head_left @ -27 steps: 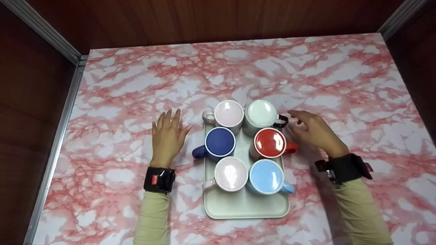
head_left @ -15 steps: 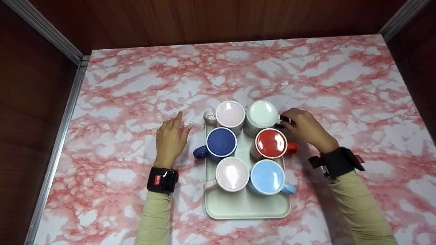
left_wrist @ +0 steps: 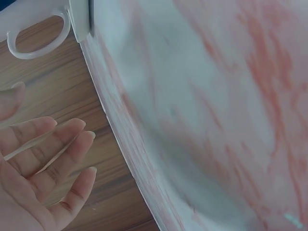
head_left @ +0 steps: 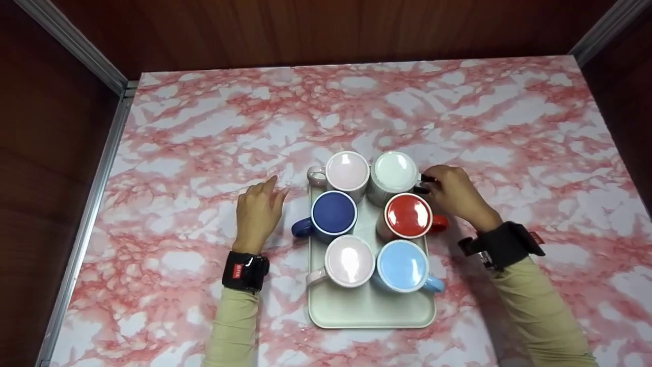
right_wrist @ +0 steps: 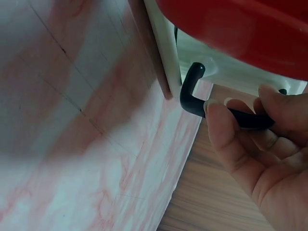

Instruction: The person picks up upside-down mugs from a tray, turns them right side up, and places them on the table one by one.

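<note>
And there it is: my right hand (head_left: 456, 193), just short of the handle a moment ago, now has thumb and fingers closed in around the black handle (right_wrist: 192, 103). That's the white mug (head_left: 395, 171), standing at the far right corner of the tray (head_left: 372, 313), same spot as before. My left hand (head_left: 257, 214), spread wide earlier, has drawn its fingers nearer together, loosely bent, holding nothing, off the tray's left edge.

It's tight in here! The red mug (head_left: 408, 216) sits right in front of the white one, its handle poking past the right edge below my knuckles. The far pink mug (head_left: 347, 171) crowds in from the far left corner. Down the left edge, the dark blue mug (head_left: 333, 213), then the near pink mug (head_left: 350, 261); opposite that, the light blue mug (head_left: 402, 266).
</note>
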{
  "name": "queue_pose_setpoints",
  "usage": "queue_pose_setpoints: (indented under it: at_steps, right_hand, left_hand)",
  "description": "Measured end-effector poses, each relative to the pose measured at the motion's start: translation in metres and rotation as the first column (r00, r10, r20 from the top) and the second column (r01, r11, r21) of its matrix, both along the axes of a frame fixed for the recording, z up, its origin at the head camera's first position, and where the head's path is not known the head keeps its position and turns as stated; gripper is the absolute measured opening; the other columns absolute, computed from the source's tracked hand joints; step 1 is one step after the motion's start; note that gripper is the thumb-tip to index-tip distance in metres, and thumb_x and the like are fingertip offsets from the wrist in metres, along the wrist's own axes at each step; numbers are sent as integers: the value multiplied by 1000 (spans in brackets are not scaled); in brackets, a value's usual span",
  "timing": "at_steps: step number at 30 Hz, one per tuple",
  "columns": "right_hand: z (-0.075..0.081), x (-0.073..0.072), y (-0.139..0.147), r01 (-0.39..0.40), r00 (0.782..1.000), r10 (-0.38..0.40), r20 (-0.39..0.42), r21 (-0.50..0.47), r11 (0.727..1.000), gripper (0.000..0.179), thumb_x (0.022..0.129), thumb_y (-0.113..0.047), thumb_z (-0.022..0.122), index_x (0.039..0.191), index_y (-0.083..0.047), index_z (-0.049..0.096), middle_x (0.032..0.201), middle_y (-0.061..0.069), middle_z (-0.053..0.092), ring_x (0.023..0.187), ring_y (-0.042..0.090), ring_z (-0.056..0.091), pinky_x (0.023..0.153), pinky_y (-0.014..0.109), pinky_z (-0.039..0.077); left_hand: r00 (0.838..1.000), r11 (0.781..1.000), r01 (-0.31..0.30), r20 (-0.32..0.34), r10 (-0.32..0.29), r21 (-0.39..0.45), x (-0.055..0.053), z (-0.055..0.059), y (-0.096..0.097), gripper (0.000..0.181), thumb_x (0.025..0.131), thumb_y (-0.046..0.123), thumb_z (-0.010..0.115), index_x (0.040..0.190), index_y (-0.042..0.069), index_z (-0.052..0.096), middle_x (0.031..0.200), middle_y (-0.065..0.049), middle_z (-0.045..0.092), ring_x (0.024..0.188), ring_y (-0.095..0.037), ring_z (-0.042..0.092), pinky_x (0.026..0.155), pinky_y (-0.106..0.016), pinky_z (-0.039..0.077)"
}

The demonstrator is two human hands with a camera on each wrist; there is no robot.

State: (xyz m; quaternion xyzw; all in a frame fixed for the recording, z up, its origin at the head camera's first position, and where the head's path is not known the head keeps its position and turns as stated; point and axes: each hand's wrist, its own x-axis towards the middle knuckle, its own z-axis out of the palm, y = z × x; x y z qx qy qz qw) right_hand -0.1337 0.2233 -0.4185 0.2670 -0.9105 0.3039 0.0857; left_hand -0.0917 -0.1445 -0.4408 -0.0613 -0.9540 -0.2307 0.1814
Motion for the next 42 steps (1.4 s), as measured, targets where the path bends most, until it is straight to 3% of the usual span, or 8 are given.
queue_pose_setpoints:
  at_steps: [8,19,25,30,33,35,38,42]
  right_hand:
    - [9,2,3,10,999,-12,-51,-27,1000,10,73,15,63,73,5,61,69,14,58,64,24,56,57,36,43]
    - [47,15,9,84,996,-88,-32,-124,989,5,78,10,64,80,6,64,65,8,60,53,0,52,49,9,40]
    - [72,33,2,120,988,-88,128,-275,954,5,82,10,60,85,9,64,70,16,64,50,5,58,47,16,47]
    - [87,52,-12,190,936,-33,350,-423,886,9,87,2,57,89,9,62,74,17,65,53,17,62,51,26,51]
    - [89,62,-23,235,881,52,470,-531,814,13,89,0,55,88,12,59,77,19,63,56,24,63,55,34,53]
    - [88,68,-30,272,843,105,528,-586,764,16,90,-2,55,88,14,57,77,20,62,57,26,63,55,37,53]
    - [84,75,-40,338,783,191,591,-663,668,15,90,-1,55,86,14,55,76,20,61,56,26,63,56,38,53]
    - [77,82,-50,417,707,329,626,-744,521,10,90,3,51,84,9,56,77,17,61,59,24,63,58,35,54]
  left_hand:
    - [1000,1000,3,-30,-2,28,2,4,2,33,84,21,65,108,-2,64,96,-19,66,87,-35,60,71,-49,44]
    - [1000,993,8,-15,-6,119,6,15,8,30,85,20,65,106,-1,66,98,-17,66,91,-33,60,76,-48,44]
    - [999,975,35,-20,-32,221,14,32,17,26,86,19,64,101,-2,67,93,-14,66,91,-30,60,80,-42,45]
    - [995,943,98,-35,-92,319,26,55,31,22,86,17,64,97,-2,68,88,-12,67,82,-24,61,76,-37,47]
    - [982,900,173,1,-189,399,36,69,42,20,86,14,64,97,-2,68,91,-11,67,82,-22,62,72,-34,49]
    - [957,853,225,56,-283,470,42,77,50,21,86,14,63,99,-2,67,94,-11,67,84,-20,62,72,-31,50]
    - [891,762,253,164,-424,595,51,86,63,23,88,16,61,102,-1,66,97,-10,66,87,-17,61,75,-28,49]
    - [785,615,167,273,-556,771,58,91,79,26,90,14,57,109,-3,62,102,-13,65,90,-18,61,80,-29,48]
